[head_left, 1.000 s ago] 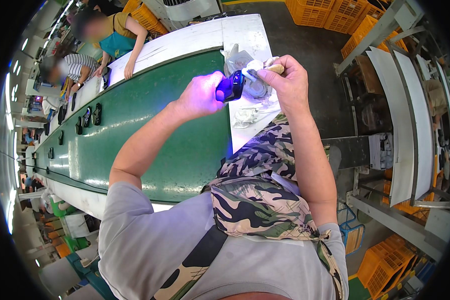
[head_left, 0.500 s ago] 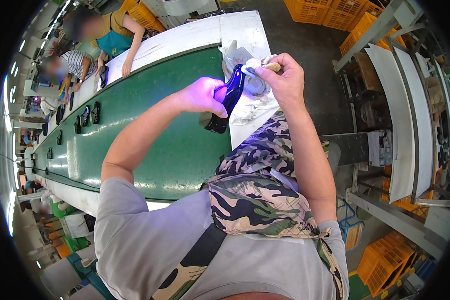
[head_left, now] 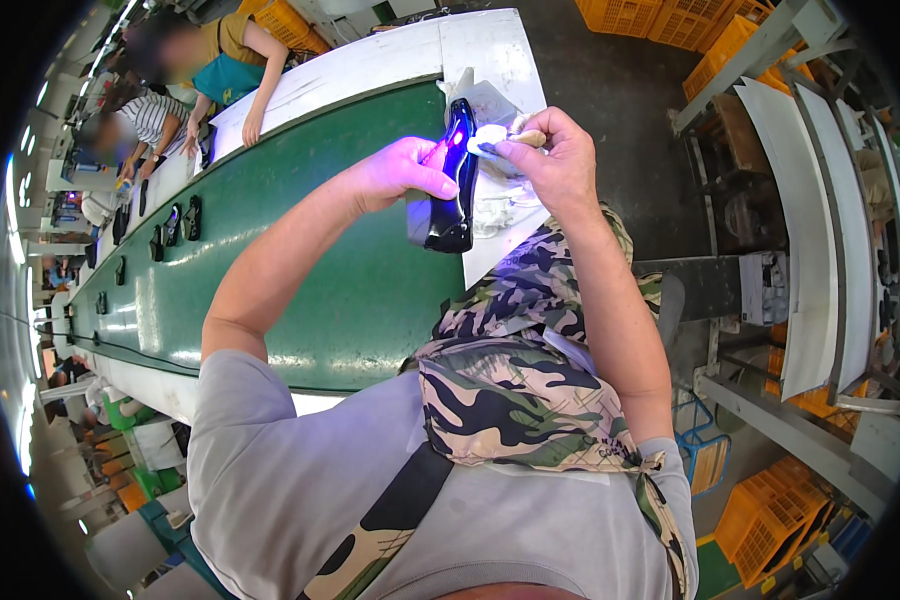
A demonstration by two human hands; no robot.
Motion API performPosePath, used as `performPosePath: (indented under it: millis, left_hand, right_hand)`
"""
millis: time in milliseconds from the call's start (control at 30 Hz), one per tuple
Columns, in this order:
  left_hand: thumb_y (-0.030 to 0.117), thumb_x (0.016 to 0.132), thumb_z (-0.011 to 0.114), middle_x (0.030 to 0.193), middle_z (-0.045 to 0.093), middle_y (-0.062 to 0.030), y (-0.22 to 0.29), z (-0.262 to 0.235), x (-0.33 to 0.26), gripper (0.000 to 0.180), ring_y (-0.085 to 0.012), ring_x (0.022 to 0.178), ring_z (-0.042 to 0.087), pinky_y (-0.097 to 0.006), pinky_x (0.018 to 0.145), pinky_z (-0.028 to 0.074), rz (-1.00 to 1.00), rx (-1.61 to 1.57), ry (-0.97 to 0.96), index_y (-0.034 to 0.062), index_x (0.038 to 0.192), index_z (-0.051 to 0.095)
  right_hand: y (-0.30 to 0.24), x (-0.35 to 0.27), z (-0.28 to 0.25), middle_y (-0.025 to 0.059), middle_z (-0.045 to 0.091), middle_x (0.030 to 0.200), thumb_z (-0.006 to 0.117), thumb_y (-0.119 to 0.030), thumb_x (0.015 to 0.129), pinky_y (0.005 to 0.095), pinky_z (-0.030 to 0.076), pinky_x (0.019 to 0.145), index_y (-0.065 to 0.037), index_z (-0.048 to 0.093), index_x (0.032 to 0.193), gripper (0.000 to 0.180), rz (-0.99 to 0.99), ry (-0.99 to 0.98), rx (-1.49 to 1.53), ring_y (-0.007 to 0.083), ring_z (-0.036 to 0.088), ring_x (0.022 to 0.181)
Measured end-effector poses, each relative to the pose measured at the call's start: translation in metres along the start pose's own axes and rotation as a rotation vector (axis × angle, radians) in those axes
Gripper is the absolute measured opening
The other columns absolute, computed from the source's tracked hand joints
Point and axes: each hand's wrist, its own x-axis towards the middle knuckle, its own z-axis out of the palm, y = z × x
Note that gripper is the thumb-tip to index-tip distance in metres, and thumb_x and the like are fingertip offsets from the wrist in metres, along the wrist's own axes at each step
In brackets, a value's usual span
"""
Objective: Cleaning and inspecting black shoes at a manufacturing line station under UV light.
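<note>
My left hand (head_left: 395,175) grips a glossy black shoe (head_left: 452,220) from its left side, above the meeting of the green belt and the white table end. The shoe stands nearly lengthwise, and a violet-blue light shines on it and on my fingers. Pinched in my right hand (head_left: 562,168) is a wad of white cloth (head_left: 490,137), with a beige part near the fingertips. The wad is close against the shoe's right side; whether it touches, I cannot tell. Behind both hands lies a crumpled whitish rag (head_left: 500,205) on the table end.
The green conveyor belt (head_left: 300,260) runs off to the left, carrying several black shoes (head_left: 192,218). Two people work along its far white edge (head_left: 370,65). Orange crates (head_left: 770,515) stand at the right, near a metal rack with white panels (head_left: 785,230).
The shoe has turned more upright and shifted slightly, now showing more of its right side. My right hand with the cloth has moved a little left and down along it.
</note>
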Motion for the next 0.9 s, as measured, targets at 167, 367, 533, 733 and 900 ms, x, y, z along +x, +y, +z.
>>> performPosePath:
  millis: [167, 367, 533, 733, 900]
  left_hand:
    - [0.012, 0.077, 0.077, 0.095, 0.071, -0.0041, 0.003, -0.005, -0.002, 0.037, -0.0127, 0.085, 0.068, -0.029, 0.086, 0.053, -0.034, -0.125, -0.045, 0.0004, 0.110, 0.066]
    - [0.016, 0.080, 0.077, 0.094, 0.072, -0.0056, -0.002, -0.008, 0.000, 0.033, -0.0152, 0.084, 0.069, -0.030, 0.084, 0.055, -0.020, -0.186, -0.020, 0.0006, 0.107, 0.067]
    - [0.016, 0.083, 0.075, 0.098, 0.072, -0.0073, -0.003, -0.002, 0.000, 0.032, -0.0168, 0.086, 0.069, -0.032, 0.085, 0.055, -0.024, -0.215, 0.019, 0.0001, 0.110, 0.066]
    - [0.017, 0.087, 0.073, 0.104, 0.072, -0.0101, -0.016, 0.001, 0.005, 0.035, -0.0197, 0.093, 0.071, -0.036, 0.091, 0.056, -0.073, -0.349, 0.038, -0.0014, 0.115, 0.064]
    - [0.019, 0.090, 0.071, 0.108, 0.071, -0.0122, -0.032, 0.007, 0.008, 0.037, -0.0225, 0.095, 0.071, -0.040, 0.094, 0.055, -0.123, -0.461, 0.060, -0.0015, 0.119, 0.062]
  right_hand:
    - [0.004, -0.007, 0.006, -0.0001, 0.063, 0.076, 0.083, -0.006, 0.074, 0.0233, 0.048, 0.062, -0.003, 0.062, 0.081, 0.023, 0.061, -0.015, 0.183, 0.0058, 0.056, 0.070]
    - [0.008, -0.012, 0.002, -0.0001, 0.064, 0.079, 0.084, -0.007, 0.074, 0.0233, 0.049, 0.064, -0.003, 0.062, 0.081, 0.024, 0.086, -0.074, 0.163, 0.0063, 0.056, 0.072]
    - [0.002, -0.017, -0.005, 0.0000, 0.063, 0.079, 0.083, -0.007, 0.074, 0.0240, 0.048, 0.064, -0.004, 0.062, 0.081, 0.023, 0.108, -0.143, 0.132, 0.0064, 0.056, 0.072]
    - [-0.010, -0.023, -0.015, 0.0005, 0.063, 0.079, 0.081, -0.004, 0.074, 0.0252, 0.047, 0.067, -0.003, 0.060, 0.081, 0.022, 0.101, -0.199, 0.057, 0.0076, 0.056, 0.074]
    - [-0.012, -0.027, -0.020, 0.0009, 0.062, 0.079, 0.080, -0.003, 0.073, 0.0263, 0.047, 0.070, -0.003, 0.059, 0.081, 0.022, 0.080, -0.197, 0.015, 0.0088, 0.056, 0.077]
